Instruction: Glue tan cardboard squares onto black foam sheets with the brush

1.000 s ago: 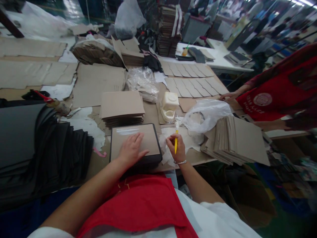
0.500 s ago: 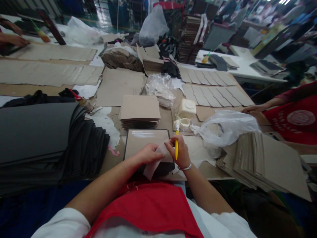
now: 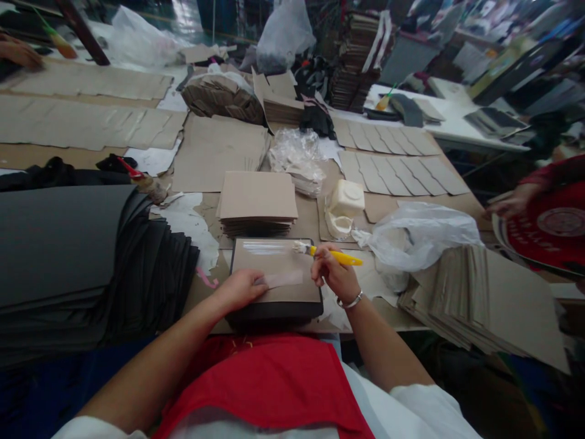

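Observation:
A tan board point(image 3: 274, 262) lies on a dark stack in front of me, with a glossy streak near its top edge. Across its lower middle lies a pale translucent strip point(image 3: 286, 279). My left hand point(image 3: 244, 286) has its fingers on the strip's left end. Closed round the yellow brush point(image 3: 345, 258) is my right hand point(image 3: 331, 268), at the board's right edge. The whitish bristles point left, over the board's upper right. Behind the brush stands a cut-open cream container point(image 3: 346, 200).
Tan boards point(image 3: 258, 198) are stacked behind the work. Dark sheets point(image 3: 64, 244) fill the left, while more tan boards point(image 3: 512, 299) lean at the right beside a clear plastic bag point(image 3: 425, 231). Another person's hand point(image 3: 516, 202) shows at the far right.
The strip has gone from between both hands to lying on the board. My left hand moved left and down. The brush swung from upright to nearly level, bristles leftward.

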`<action>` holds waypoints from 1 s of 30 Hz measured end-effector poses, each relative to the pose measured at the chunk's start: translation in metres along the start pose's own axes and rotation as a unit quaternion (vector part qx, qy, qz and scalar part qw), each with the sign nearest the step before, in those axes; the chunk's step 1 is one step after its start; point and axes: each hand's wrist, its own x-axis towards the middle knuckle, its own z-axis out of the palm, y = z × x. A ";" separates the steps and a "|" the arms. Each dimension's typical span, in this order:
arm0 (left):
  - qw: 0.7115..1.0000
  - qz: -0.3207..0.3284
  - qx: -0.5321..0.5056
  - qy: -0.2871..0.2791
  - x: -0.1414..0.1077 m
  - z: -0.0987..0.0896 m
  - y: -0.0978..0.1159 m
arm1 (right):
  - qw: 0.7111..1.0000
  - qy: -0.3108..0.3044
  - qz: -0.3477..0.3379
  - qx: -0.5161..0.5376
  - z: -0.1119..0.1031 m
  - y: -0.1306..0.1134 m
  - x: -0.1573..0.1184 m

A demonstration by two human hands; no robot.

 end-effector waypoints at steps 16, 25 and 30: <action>0.997 0.056 -0.047 0.016 0.004 -0.016 0.007 | 0.873 -0.034 -0.218 -0.435 -0.006 0.016 -0.005; 0.929 -0.141 -0.320 0.119 0.003 -0.039 -0.026 | 0.845 0.108 -0.187 -0.489 -0.010 0.034 0.034; 0.928 -0.177 -0.237 0.227 0.020 -0.032 -0.035 | 0.821 0.139 -0.144 -0.535 -0.001 0.043 0.054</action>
